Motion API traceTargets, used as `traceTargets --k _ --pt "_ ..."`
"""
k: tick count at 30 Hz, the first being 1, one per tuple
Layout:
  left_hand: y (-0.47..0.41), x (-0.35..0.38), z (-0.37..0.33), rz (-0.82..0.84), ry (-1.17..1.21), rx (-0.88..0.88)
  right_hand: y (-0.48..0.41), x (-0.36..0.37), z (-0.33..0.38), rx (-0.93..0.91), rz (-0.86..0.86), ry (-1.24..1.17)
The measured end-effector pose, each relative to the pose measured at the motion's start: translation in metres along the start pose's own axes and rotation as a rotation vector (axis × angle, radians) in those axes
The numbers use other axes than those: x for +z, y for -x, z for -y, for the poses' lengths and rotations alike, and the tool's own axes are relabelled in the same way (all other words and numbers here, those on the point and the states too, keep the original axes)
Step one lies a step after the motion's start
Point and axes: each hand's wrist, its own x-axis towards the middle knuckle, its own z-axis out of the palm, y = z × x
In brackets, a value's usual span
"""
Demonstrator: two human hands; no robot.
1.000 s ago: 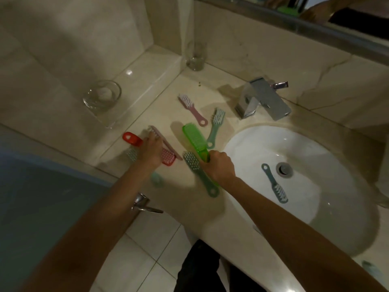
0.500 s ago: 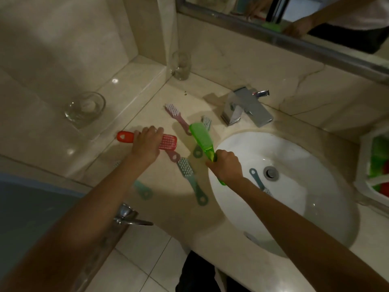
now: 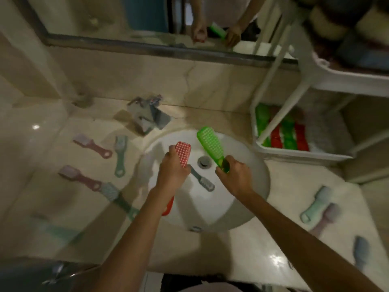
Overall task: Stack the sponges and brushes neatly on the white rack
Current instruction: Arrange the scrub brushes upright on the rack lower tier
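Observation:
My left hand grips a red brush over the white sink, bristles facing up. My right hand grips the handle of a green brush, also above the basin. The white rack stands to the right of the sink, its lower shelf holding green and red brushes side by side. A small grey-blue brush lies in the basin near the drain. Several pink and teal brushes lie on the counter to the left.
A chrome faucet stands behind the sink. More small brushes lie on the counter at the right. A mirror runs along the back wall. The rack's upper shelf holds sponges and overhangs the right side.
Both hands have lifted their brushes off the left counter and carried them rightward to above the sink. The view has swung right, bringing the white rack into sight.

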Motion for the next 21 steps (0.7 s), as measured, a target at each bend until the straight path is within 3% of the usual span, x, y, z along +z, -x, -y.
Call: traceTargets --k 12,21 --pt "0.031 0.142 -0.169 0.298 -0.020 0.324 0.029 -0.093 -0.167 0.319 -0.240 -0.074" --pt "-0.012 0.184 -0.248 0.211 0.225 0.207 -0.041 -0.146 -0.217 0.295 -0.334 0.068"
